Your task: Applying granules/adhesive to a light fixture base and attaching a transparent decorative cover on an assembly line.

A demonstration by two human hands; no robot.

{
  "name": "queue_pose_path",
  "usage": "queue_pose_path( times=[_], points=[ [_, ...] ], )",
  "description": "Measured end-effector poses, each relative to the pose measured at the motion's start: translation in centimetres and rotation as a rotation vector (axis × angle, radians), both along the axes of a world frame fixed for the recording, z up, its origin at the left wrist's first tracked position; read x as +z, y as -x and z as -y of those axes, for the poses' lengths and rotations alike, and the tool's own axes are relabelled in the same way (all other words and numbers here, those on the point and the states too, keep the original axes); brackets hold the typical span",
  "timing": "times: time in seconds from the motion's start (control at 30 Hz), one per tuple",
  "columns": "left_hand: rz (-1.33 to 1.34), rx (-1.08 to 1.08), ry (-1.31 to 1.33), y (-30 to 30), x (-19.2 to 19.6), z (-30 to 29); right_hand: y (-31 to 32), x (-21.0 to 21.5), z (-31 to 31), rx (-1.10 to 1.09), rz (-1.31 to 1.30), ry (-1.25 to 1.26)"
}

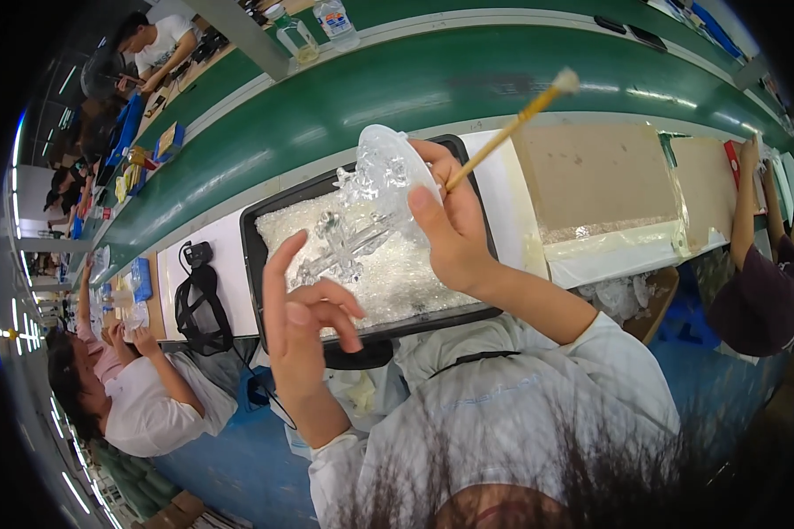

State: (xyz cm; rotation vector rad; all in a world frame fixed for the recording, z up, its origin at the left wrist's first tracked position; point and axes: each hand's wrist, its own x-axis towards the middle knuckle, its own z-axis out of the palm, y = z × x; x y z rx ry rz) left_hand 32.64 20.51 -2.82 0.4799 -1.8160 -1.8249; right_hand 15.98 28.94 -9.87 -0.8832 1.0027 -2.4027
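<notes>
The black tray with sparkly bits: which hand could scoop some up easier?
Probably the left hand: it looks empty, near the black tray, while the right hand holds a clear round piece and yellow stick.

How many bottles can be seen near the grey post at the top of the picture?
2: a clear bottle with something yellowish at its bottom, just right of the grey post, and a labelled bottle beside it, further right. Others may be hidden.
</notes>
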Motion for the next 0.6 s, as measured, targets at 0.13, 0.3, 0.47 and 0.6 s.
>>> queue_pose_path(
  times=[0.13,0.3,0.47,0.6],
  points=[
    [-0.106,-0.036,-0.061,0.5,-2.3,1.0,0.0,-0.5,0.1,0.002,-0.108,-0.058],
    [-0.066,0.158,0.017,-0.1,-2.6,0.6,1.0,-1.3,0.3,-0.095,-0.531,-0.013],
    [0.0,0.236,0.322,-0.4,-1.3,1.6,1.9,-1.7,-0.7,0.07,-0.445,-0.061],
    [0.131,0.265,0.776,-2.0,0.2,3.3,2.3,-1.9,-3.7,0.075,-0.493,-0.28]
  ],
)
